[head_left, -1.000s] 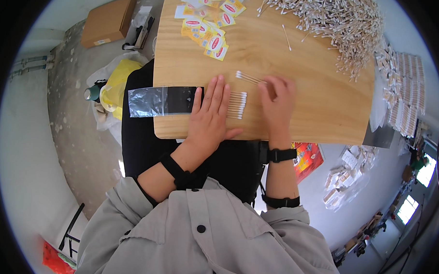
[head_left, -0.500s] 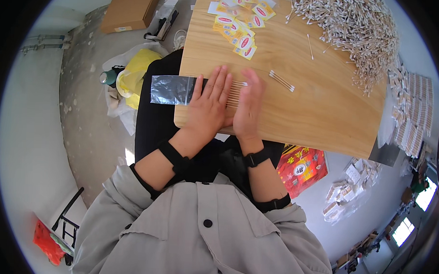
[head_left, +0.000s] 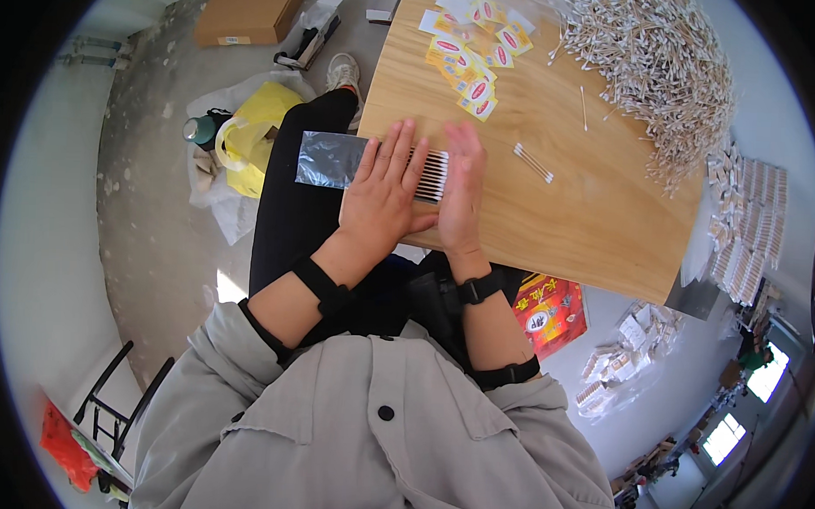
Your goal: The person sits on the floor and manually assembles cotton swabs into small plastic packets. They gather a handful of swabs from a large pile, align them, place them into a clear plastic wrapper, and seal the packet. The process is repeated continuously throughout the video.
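Note:
My left hand lies flat, fingers stretched, over a clear plastic bag at the table's near left corner. The bag's left part sticks out past the table edge, above my leg. Beside that hand's fingers a row of cotton swabs shows, lying side by side with their tips lined up. My right hand stands on edge against those tips, its fingers straight and holding nothing. To its right, a few loose cotton swabs lie together on the wood. How far the swabs reach under my left palm is hidden.
On the wooden table, yellow-and-white labels lie scattered at the back and a big heap of cotton swabs fills the far right. Beyond the right edge are stacked swab packs. A yellow bag sits on the floor at left.
The view has shifted, so the table appears farther right. My right hand has turned more edge-on against the swab tips, and more of the swab row shows between my hands.

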A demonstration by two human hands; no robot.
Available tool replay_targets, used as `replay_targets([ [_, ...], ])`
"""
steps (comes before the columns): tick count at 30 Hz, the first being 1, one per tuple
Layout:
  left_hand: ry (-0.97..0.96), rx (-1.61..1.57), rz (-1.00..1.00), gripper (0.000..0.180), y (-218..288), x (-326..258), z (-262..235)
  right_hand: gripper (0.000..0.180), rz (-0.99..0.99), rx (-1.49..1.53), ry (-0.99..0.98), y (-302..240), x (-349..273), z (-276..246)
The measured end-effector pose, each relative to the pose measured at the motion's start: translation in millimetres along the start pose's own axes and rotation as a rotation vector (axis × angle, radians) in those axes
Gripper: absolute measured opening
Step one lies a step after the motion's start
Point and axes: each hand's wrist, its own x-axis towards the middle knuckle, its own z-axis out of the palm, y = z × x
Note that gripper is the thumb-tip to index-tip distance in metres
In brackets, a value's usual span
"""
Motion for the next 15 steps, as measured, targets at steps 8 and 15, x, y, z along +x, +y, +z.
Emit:
replay_targets([
  [8,0.04,-0.097,-0.013,0.106,0,-3,1,0.049,0.126,0.096,0.291,-17,3,3],
  [15,0.015,-0.026,-0.015,0.105,-1,-3,1,0.047,0.094,0.208,0.247,-11,0,15],
])
